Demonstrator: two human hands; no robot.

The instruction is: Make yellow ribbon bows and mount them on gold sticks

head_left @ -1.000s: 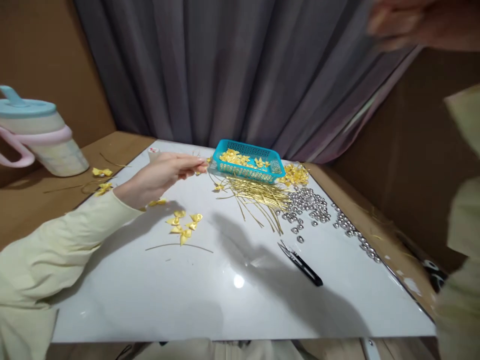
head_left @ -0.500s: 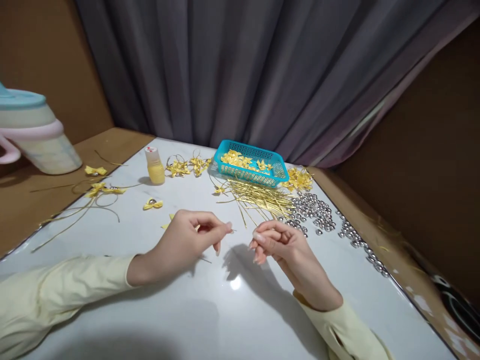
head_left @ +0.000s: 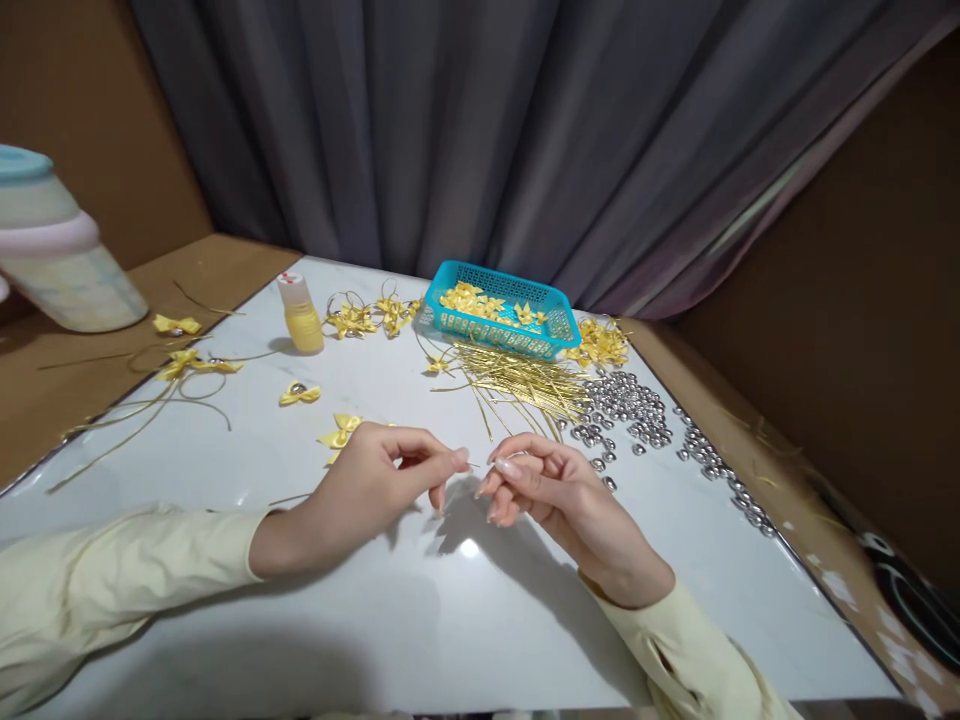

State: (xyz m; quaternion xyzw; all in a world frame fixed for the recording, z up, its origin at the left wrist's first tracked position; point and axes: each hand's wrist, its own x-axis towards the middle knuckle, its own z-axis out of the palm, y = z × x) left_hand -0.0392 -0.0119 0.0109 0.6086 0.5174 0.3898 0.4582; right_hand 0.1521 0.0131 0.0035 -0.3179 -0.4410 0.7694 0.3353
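Note:
My left hand (head_left: pixel 390 470) pinches a thin gold cord (head_left: pixel 472 465) between thumb and forefinger, its short tip sticking out to the right. What looks like the cord's tail (head_left: pixel 289 498) shows behind the left wrist. Facing it across a small gap, my right hand (head_left: pixel 551 485) has thumb and forefinger pressed together; whatever they hold is too small to make out. Both hands hover over the white tabletop (head_left: pixel 465 630). A yellow ribbon bow (head_left: pixel 343 430) lies just beyond my left hand, partly covered by it. Beyond the right hand lies a bundle of gold cords (head_left: pixel 525 380).
A turquoise basket (head_left: pixel 495 335) holds yellow bows, with more bows (head_left: pixel 600 342) beside it. Silver beads (head_left: pixel 630 405) spread along the right. At left stand a yellow glue-like bottle (head_left: pixel 302 318) and a large cup (head_left: pixel 67 250). Finished-looking bows with cords (head_left: pixel 195 365) lie near the left edge.
My right hand has come left, closer to the cord tip in my left hand. The left hand keeps its pinch. The camera view has shifted slightly, showing more of the bow beyond the left hand.

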